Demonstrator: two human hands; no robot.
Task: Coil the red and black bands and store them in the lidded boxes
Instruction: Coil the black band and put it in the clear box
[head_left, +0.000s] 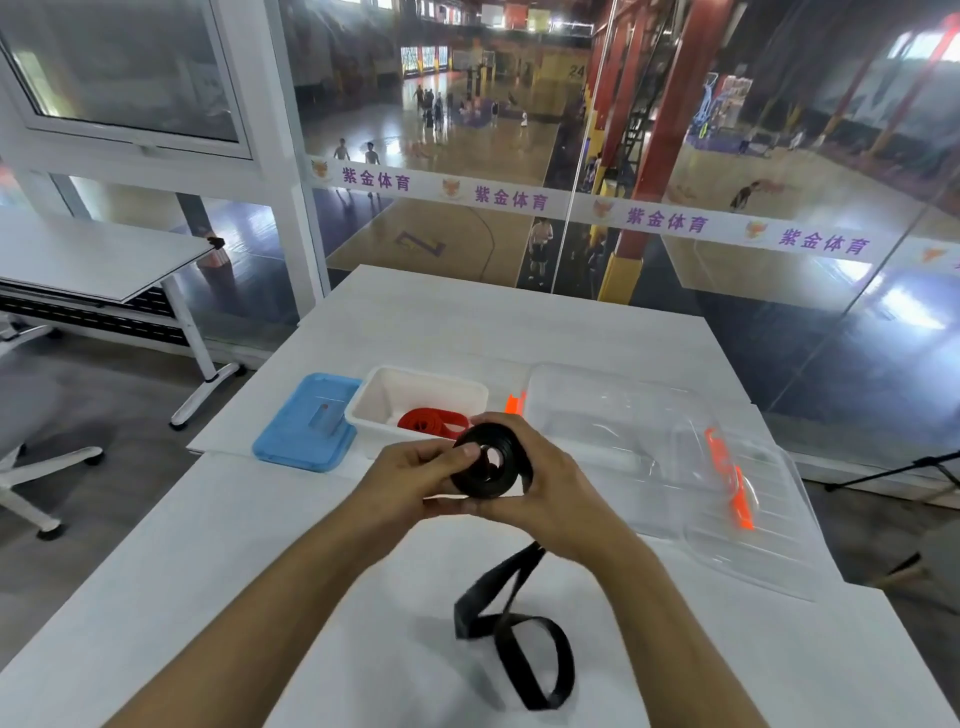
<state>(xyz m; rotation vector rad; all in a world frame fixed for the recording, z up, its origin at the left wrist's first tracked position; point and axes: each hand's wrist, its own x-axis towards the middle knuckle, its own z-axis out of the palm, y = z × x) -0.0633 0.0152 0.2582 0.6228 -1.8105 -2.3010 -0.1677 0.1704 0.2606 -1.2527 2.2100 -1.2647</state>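
Both hands hold a partly coiled black band above the white table. My left hand pinches the coil's left side and my right hand cups it from the right and below. The band's loose tail hangs down and lies looped on the table near me. A coiled red band lies inside the white open box just beyond my hands. Its blue lid rests flat to the left of it.
A clear plastic box stands at the right, with its clear lid and orange clips beside it. A glass wall runs behind the table. Another table and an office chair stand to the left.
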